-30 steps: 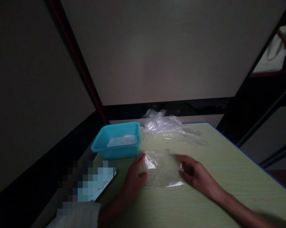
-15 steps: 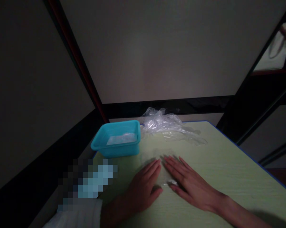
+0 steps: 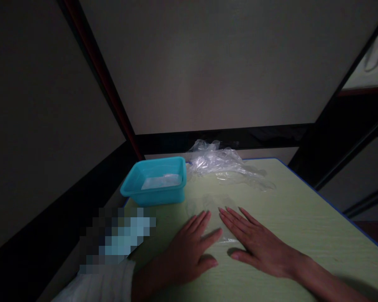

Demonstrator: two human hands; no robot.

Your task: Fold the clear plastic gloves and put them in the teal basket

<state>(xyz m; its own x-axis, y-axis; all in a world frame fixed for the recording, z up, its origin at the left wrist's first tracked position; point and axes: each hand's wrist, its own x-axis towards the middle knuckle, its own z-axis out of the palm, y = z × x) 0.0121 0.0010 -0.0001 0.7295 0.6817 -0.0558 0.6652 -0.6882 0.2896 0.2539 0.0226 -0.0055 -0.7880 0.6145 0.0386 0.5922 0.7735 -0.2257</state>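
A clear thin plastic glove [image 3: 212, 205] lies flat on the pale green table [image 3: 302, 226]. My left hand [image 3: 189, 249] and my right hand [image 3: 255, 241] press flat on it side by side, fingers stretched out and pointing away from me. Most of the glove is under my palms; its far end shows past my fingertips. Neither hand grips anything.
A turquoise plastic tub [image 3: 156, 182] with clear plastic inside stands at the table's far left. A crumpled heap of clear plastic gloves [image 3: 222, 163] lies behind it at the far edge. A blurred flat object [image 3: 120, 237] sits at the near left. Dim light; wall panels behind.
A second ago my hands held the glove's two side edges. They moved inward, laid flat on it, and have since slid a little toward me.
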